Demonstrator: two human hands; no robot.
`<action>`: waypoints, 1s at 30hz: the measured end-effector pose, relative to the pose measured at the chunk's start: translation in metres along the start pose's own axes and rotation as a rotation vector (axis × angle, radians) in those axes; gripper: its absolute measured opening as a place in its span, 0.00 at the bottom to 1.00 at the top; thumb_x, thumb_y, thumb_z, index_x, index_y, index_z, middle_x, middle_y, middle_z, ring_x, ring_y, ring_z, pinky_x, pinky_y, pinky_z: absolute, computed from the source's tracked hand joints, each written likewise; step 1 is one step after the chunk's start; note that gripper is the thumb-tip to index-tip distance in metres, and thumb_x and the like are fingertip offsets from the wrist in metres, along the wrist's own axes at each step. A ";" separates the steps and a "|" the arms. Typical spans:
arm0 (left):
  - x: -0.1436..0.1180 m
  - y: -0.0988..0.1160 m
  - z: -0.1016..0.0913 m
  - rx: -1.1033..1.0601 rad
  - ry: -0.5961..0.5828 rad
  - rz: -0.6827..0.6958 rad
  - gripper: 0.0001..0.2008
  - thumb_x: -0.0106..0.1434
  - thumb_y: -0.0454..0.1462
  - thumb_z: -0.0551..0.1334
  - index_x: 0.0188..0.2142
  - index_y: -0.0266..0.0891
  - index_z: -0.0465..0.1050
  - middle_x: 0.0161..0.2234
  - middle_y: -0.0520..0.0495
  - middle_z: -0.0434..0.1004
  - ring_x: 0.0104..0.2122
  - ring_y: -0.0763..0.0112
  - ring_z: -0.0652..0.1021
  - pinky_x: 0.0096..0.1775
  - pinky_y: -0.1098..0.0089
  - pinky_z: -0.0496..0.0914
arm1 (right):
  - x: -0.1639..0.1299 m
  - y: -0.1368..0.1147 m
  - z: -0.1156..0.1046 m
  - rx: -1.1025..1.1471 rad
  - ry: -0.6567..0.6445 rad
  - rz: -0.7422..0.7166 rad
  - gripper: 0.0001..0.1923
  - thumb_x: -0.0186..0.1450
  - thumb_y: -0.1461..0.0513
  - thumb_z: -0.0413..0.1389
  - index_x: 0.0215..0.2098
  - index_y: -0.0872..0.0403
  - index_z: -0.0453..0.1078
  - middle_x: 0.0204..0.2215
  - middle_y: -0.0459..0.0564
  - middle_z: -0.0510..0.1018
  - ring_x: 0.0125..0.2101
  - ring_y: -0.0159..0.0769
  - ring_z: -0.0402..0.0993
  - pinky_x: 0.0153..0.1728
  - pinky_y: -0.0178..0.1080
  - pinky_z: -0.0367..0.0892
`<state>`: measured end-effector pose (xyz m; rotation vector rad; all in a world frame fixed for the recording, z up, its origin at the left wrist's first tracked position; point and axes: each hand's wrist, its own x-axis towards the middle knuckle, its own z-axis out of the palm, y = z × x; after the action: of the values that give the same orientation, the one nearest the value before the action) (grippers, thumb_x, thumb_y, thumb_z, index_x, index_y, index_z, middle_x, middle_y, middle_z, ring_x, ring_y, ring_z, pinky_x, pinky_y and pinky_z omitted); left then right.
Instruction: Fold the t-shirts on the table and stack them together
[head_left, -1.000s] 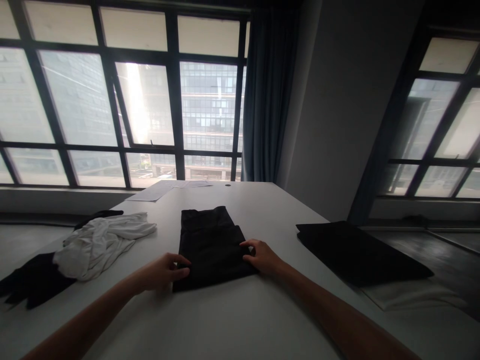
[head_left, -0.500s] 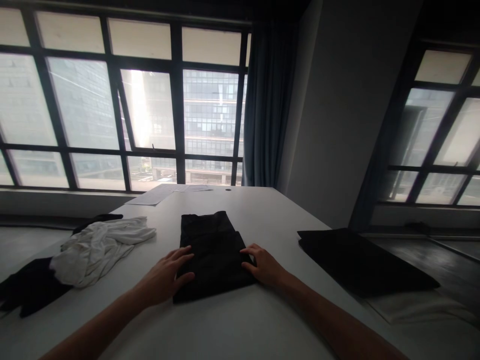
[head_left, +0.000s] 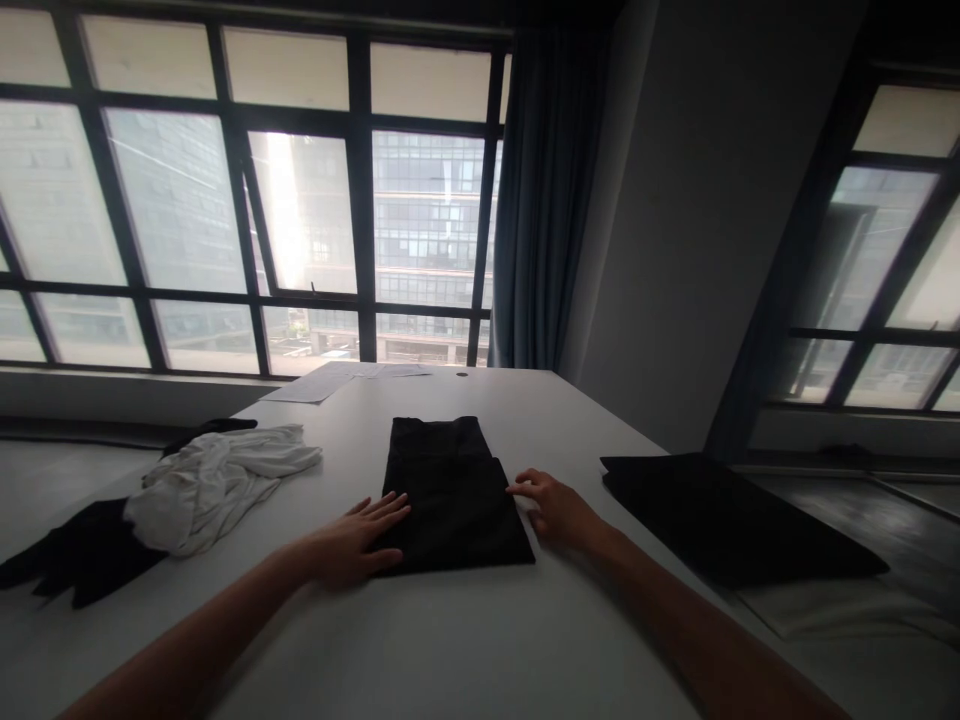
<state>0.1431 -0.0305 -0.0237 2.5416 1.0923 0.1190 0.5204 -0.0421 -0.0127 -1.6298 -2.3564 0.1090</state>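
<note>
While both hands (head_left: 352, 545) flank, folded black garment (head_left: 450, 495) lies unlabelled.

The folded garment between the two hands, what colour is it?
Black, plain with no visible pattern. The folded garment shows best in the head view, against the white table.

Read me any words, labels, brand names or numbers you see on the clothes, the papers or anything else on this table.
No text can be read anywhere.
Papers at the far edge of the table: any print is too small and blurred.
Folded black garment between the left hand and right hand: no label or logo shows.
White garment and black folded pile: none visible.
</note>
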 end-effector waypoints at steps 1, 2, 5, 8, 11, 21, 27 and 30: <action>-0.005 -0.002 -0.004 -0.030 -0.026 0.001 0.37 0.64 0.56 0.56 0.68 0.49 0.49 0.70 0.47 0.41 0.69 0.53 0.47 0.66 0.50 0.44 | -0.001 0.000 0.000 0.014 -0.002 -0.024 0.28 0.60 0.70 0.53 0.57 0.48 0.71 0.59 0.50 0.69 0.57 0.46 0.67 0.56 0.49 0.65; -0.011 -0.004 -0.007 -0.065 -0.038 0.003 0.37 0.62 0.55 0.59 0.68 0.51 0.53 0.70 0.48 0.44 0.69 0.53 0.50 0.66 0.50 0.48 | -0.002 -0.001 0.000 0.032 -0.012 -0.051 0.27 0.61 0.70 0.53 0.57 0.48 0.72 0.60 0.50 0.69 0.58 0.47 0.65 0.58 0.50 0.63; -0.025 -0.017 -0.013 -0.134 0.055 -0.017 0.29 0.64 0.46 0.58 0.64 0.53 0.61 0.68 0.52 0.56 0.65 0.56 0.60 0.63 0.53 0.58 | -0.002 -0.008 0.003 0.078 -0.023 -0.129 0.25 0.63 0.70 0.50 0.55 0.49 0.73 0.59 0.50 0.70 0.59 0.45 0.65 0.59 0.51 0.61; -0.025 -0.025 -0.013 -0.069 0.215 -0.051 0.25 0.64 0.39 0.54 0.61 0.50 0.67 0.65 0.52 0.63 0.63 0.59 0.65 0.63 0.53 0.59 | 0.002 -0.013 0.011 0.078 0.030 -0.167 0.26 0.64 0.71 0.49 0.57 0.51 0.71 0.59 0.52 0.71 0.59 0.45 0.64 0.60 0.51 0.60; -0.012 -0.021 -0.011 0.005 0.275 -0.011 0.21 0.64 0.37 0.54 0.54 0.47 0.74 0.60 0.49 0.70 0.61 0.58 0.67 0.62 0.53 0.60 | 0.009 -0.015 0.019 0.032 0.088 -0.203 0.25 0.63 0.73 0.49 0.54 0.51 0.74 0.59 0.53 0.70 0.60 0.45 0.63 0.59 0.51 0.60; -0.013 -0.001 -0.017 0.009 0.258 0.106 0.15 0.64 0.37 0.55 0.44 0.47 0.80 0.52 0.48 0.79 0.58 0.58 0.71 0.61 0.54 0.60 | 0.002 -0.018 -0.004 0.170 0.014 -0.280 0.18 0.60 0.72 0.51 0.40 0.52 0.78 0.47 0.52 0.80 0.56 0.45 0.68 0.59 0.51 0.58; -0.010 0.014 -0.023 -0.581 0.331 -0.037 0.19 0.58 0.51 0.61 0.37 0.38 0.78 0.30 0.46 0.80 0.32 0.63 0.77 0.38 0.64 0.72 | 0.007 -0.019 -0.010 0.683 -0.001 -0.045 0.11 0.62 0.65 0.51 0.38 0.56 0.74 0.33 0.48 0.80 0.34 0.36 0.76 0.38 0.37 0.70; -0.002 0.015 -0.021 -0.861 0.369 -0.289 0.23 0.53 0.50 0.65 0.40 0.34 0.75 0.25 0.49 0.76 0.27 0.67 0.76 0.33 0.65 0.71 | 0.017 -0.019 0.003 0.819 0.063 0.228 0.14 0.63 0.64 0.51 0.45 0.58 0.71 0.29 0.48 0.79 0.30 0.34 0.75 0.32 0.34 0.68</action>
<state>0.1471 -0.0349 0.0008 1.6101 1.1810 0.8116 0.4965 -0.0329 -0.0080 -1.4113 -1.6938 0.9126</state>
